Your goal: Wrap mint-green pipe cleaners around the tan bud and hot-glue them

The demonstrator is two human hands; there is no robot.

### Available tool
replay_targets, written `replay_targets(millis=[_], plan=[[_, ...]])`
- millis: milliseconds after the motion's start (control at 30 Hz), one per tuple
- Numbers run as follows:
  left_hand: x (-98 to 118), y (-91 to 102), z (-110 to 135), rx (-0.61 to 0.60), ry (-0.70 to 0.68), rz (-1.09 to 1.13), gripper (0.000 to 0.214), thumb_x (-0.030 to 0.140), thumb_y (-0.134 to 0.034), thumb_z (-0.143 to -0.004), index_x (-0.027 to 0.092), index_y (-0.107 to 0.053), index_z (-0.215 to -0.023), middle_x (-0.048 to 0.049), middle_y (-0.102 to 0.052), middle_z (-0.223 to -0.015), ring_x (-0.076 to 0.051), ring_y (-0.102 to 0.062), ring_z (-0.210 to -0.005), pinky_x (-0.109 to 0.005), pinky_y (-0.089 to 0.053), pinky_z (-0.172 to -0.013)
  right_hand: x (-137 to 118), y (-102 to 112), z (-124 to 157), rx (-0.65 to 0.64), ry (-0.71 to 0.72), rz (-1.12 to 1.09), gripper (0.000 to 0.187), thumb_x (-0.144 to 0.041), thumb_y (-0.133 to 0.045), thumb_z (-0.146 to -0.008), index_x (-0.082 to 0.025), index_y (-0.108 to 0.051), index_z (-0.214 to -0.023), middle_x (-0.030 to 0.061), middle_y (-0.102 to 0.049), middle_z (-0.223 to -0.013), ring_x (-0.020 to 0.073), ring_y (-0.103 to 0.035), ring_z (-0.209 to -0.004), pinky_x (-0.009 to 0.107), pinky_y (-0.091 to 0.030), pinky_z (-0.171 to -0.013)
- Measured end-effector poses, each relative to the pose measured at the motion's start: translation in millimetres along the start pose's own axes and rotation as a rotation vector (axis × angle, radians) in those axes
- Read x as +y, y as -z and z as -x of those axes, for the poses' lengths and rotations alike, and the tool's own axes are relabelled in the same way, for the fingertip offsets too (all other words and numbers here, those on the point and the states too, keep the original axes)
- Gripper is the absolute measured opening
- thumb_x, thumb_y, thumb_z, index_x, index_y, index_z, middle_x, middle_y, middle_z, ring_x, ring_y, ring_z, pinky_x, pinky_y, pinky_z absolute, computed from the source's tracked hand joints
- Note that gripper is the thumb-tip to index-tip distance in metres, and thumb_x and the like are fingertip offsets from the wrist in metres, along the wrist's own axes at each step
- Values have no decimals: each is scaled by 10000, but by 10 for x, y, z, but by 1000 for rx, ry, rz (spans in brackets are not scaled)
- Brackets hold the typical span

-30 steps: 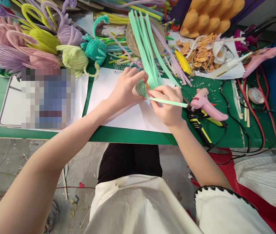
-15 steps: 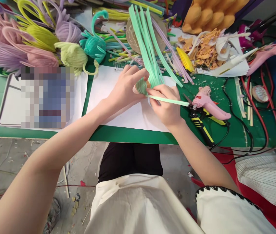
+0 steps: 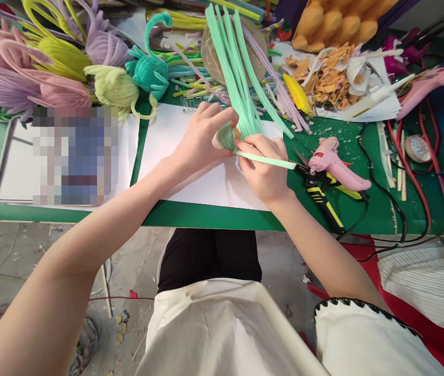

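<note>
1. The left hand hides most of a small wound green ball; its fingers are closed around it.
2. Long fuzzy green stems stick up from the ball, past the fingertips.
3. The right hand pinches one thin green stem, which points sideways to the pink glue gun.
4. Both hands are bent over white paper on the table.

Both arms are bare from the shoulder down, with no rings, watch or bracelet on the left hand or the right hand. She wears a cream sleeveless top, its right armhole edged in black scalloped trim, over black trousers.
</note>
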State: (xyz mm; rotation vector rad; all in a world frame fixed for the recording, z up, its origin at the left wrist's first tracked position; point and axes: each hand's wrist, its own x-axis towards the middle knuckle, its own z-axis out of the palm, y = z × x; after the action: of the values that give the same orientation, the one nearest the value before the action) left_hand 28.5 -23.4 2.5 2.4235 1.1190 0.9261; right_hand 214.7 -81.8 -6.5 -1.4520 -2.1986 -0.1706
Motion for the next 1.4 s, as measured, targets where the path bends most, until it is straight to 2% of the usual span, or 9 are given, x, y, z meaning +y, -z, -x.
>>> replay_targets(millis=[267, 400, 533, 600, 667, 800, 1000, 1133, 1400], plan=[[11, 2, -3, -8, 15, -2, 348, 496, -781, -846, 285, -605, -1059, -78, -628, -1059, -316, -553, -1073, -491, -502, -948, 16, 22, -14, 9, -6, -54, 334, -248, -409, -1052, -248, -735, -1123, 93, -743, -1070, 271, -689, -987, 480, -479, -918], [-29, 9, -23, -26, 1, -5, 363, 476, -792, -829, 277, -610, -1072, -69, -634, -1051, -312, -559, -1056, -501, -472, -976, 56, 57, -1, 92, -7, -69, 305, -259, -443, -1027, -263, -737, -1108, 88, -747, -1057, 283, -687, -1002, 492, -503, -925], [-57, 5, -27, -28, -10, -11, 414, 470, -816, -807, 272, -602, -1101, -64, -638, -1072, -312, -563, -1054, -511, -444, -1000, 74, 90, 17, 194, 29, -256, 300, -265, -478, -987, -242, -696, -1192, 96, -736, -1068, 245, -691, -892, 461, -555, -891], [-61, 0, -20, -25, -7, -15, 403, 462, -812, -820, 273, -598, -1104, -66, -635, -1075, -313, -569, -1057, -512, -436, -1006, 72, 87, 6, 179, 14, -373, 270, -313, -535, -968, -235, -687, -1177, 90, -728, -1068, 206, -660, -769, 427, -580, -818], [-62, 1, -14, -24, -8, -15, 392, 460, -807, -831, 275, -597, -1106, -68, -635, -1073, -314, -576, -1055, -513, -437, -1000, 73, 68, -17, 143, -28, -450, 205, -357, -580, -960, -239, -703, -1074, 70, -726, -1019, 181, -632, -709, 394, -584, -753], [-66, 30, -8, -13, -12, -8, 408, 497, -820, -812, 287, -606, -1088, -60, -656, -1068, -297, -576, -1022, -476, -476, -931, 102, -1, -47, 153, -80, -558, 167, -345, -600, -975, -237, -709, -908, 45, -733, -911, 189, -672, -788, 348, -580, -725], [-170, 53, -20, -19, -1, 65, 509, 609, -821, -789, 270, -593, -1092, -50, -675, -1123, -272, -563, -1034, -438, -478, -845, 166, -86, -23, 157, -200, -750, 158, -362, -618, -974, -242, -688, -899, 42, -746, -929, 185, -713, -783, 340, -609, -740], [-255, 61, -35, -11, 20, 133, 576, 711, -787, -770, 279, -578, -1089, -19, -671, -1151, -241, -553, -1033, -442, -478, -818, 171, -107, -28, 128, -224, -776, 162, -387, -590, -994, -249, -645, -928, 35, -733, -933, 182, -740, -795, 334, -627, -766], [-313, 139, -58, -50, 40, 148, 494, 612, -798, -790, 287, -569, -1083, -39, -654, -1145, -265, -630, -1028, -459, -518, -789, 176, -172, -60, 117, -201, -677, 236, -422, -458, -1069, -251, -610, -1013, 21, -710, -908, 154, -757, -806, 291, -638, -748]])
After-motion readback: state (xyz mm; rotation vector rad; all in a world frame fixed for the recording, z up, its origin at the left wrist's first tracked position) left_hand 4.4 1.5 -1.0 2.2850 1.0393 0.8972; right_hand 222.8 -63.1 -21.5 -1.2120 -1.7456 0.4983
